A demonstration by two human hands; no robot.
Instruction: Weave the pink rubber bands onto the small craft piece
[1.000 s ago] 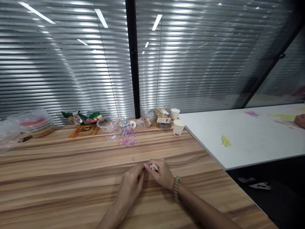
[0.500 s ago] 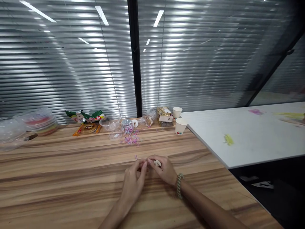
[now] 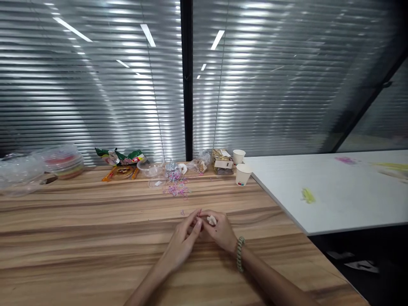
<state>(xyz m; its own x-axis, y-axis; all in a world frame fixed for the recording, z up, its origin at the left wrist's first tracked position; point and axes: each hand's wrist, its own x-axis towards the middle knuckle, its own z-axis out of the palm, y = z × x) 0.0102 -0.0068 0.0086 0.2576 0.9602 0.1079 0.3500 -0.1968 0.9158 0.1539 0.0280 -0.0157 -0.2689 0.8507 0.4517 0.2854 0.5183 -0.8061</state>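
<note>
Left hand and right hand, each grip pinching small pale piece; pink bands in tub behind.

Wooden bench: pink-and-purple loop pile at centre rear; two white paper cups to its right; stacked clear plastic containers far left; white table abutting right.

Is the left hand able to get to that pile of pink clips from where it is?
Probably yes: the left hand has only bare wooden table between it and the pink clips.
</note>
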